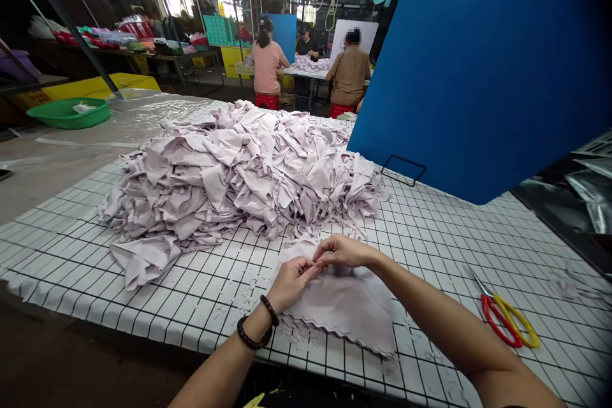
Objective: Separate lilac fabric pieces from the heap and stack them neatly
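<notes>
A pale lilac cloth piece (349, 309) with a scalloped lower edge lies on the grid-patterned table near its front edge. My left hand (291, 280), with two dark bead bracelets at the wrist, pinches the cloth near its upper part. Meeting it fingertip to fingertip, my right hand (337, 252) is closed on the same cloth. What lies between the fingertips is too small to make out. Just beyond my hands rises a large heap of similar lilac pieces (248, 166). Scissors (507, 319) with one red and one yellow handle lie to the right.
A large blue board (478, 76) stands at the table's right side on a black wire holder (404, 169). A green basin (71, 113) sits at the far left. Small scraps are scattered around the cloth. Several people sit at another table beyond.
</notes>
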Motion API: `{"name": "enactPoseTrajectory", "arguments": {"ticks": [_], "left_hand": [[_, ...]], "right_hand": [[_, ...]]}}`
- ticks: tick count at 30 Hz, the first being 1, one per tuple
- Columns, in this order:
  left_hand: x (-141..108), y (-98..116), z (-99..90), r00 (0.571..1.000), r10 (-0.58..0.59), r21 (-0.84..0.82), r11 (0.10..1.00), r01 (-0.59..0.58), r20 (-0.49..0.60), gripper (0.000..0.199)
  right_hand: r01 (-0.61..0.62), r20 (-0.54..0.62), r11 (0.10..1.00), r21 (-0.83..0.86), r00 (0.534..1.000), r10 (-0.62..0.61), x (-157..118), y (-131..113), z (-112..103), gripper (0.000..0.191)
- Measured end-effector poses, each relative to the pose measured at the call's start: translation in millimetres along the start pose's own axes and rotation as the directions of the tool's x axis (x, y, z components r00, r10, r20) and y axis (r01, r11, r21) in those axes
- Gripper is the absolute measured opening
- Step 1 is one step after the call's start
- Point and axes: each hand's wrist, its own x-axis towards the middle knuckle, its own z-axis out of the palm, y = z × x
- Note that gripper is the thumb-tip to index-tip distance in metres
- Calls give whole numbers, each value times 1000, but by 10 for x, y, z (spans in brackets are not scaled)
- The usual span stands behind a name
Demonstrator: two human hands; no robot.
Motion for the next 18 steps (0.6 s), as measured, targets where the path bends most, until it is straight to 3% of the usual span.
{"name": "enactPoseTrajectory", "arguments": {"ticks": [4,7,12,18], "left_hand": [[-46,-13,4,996,-2,121,993,13,-91,29],[-68,-52,-13,986,-12,240,969,52,-165,32],[-49,-74,-40,993,-7,300,953,43,-120,20],[1,-68,-56,997,-20,311,949,43,-79,18]], "right_hand": [[-29,-74,984,-176,997,16,-8,-30,-9,27],[-52,-163,898,-437,986,-22,-12,-66,43,18],[-36,-134,690,-723,987,-89,22,-95,163,15],[-41,-104,594,-804,992,-71,88,-115,153,16]]}}
